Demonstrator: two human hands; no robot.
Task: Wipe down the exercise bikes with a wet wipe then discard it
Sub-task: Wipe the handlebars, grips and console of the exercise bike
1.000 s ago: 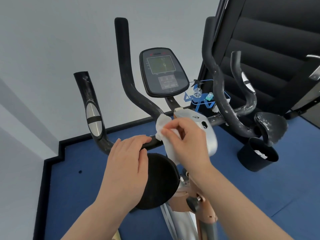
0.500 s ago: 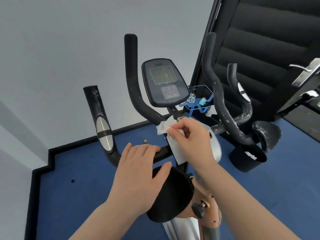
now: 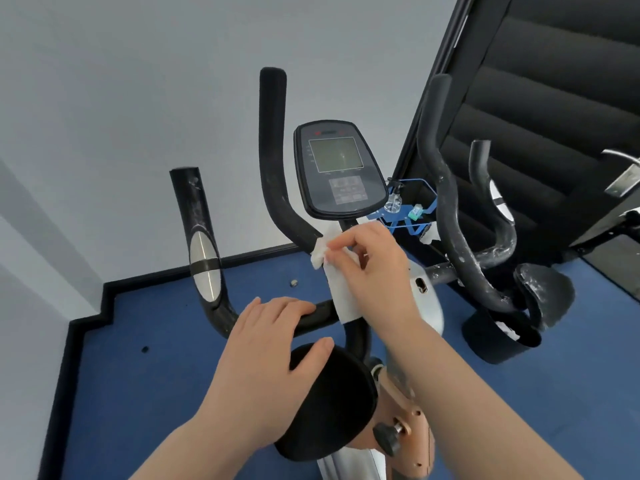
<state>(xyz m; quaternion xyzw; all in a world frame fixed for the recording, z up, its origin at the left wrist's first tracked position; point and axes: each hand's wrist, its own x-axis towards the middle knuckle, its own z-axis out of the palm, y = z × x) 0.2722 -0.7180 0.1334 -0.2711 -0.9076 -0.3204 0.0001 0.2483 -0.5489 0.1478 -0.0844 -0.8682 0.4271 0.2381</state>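
With the right hand (image 3: pixel 374 271) pinches the wet wipe (image 3: pixel 341 299), seemingly against the foot of the handlebar upright (image 3: pixel 273 150) rising up and away from it, and rests the left hand (image 3: pixel 266 362), flat and holding nothing, on the crossbar (image 3: pixel 318 315), farther from that upright.

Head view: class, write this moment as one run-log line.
step: wiping bike | right hand: pinches wipe on handlebar | left hand: rests on handlebar | discard: not yet
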